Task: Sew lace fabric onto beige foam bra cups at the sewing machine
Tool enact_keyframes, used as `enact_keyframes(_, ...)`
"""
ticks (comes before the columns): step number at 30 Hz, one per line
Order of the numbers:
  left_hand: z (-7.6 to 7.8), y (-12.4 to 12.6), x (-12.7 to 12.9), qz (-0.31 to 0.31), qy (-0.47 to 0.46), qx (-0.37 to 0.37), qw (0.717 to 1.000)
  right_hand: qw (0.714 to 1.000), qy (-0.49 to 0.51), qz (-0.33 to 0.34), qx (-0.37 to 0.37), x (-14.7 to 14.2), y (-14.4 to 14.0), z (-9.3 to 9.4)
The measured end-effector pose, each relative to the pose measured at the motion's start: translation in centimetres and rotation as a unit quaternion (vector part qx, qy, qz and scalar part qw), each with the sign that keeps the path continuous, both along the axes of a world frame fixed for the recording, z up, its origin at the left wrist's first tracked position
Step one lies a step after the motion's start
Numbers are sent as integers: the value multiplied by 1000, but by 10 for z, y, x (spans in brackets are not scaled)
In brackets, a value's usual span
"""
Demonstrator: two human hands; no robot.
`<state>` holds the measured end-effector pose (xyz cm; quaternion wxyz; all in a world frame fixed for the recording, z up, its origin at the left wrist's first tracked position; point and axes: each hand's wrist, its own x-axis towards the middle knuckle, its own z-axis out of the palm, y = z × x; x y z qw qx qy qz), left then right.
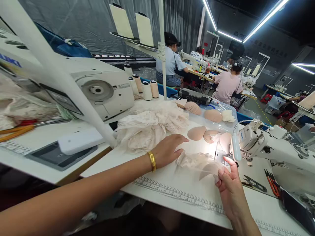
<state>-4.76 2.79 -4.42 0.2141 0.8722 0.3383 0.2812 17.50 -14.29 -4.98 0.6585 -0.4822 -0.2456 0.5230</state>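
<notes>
A sheer, pale lace piece (193,160) lies on the white tabletop by the sewing machine's lit needle area, with a beige cup-shaped patch showing at its right end. My right hand (230,185) pinches the edge of this lace between thumb and fingers, its index finger stretched toward the machine. Flat and spread, my left hand (167,150) rests over the table at the lace's left end, holding nothing; whether the thumb touches the lace I cannot tell. Just beyond it are beige fabric cups (197,133) and a heap of cream lace (147,129).
The sewing machine (263,139) with its lamp stands at right, thread snips (254,184) and a dark phone (297,206) nearby. A printed ruler (177,195) runs along the front edge. Thread cones (147,91) stand behind. Several people work farther back.
</notes>
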Motion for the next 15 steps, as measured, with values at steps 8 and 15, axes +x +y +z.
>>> enact_keyframes(8,0,-129,23,-134,-270,-686,662,998,-24,-60,20,-36,-22,-9)
enact_keyframes(15,2,-110,54,-28,-467,-605,644,943,-321,-75,45,-56,-55,-35)
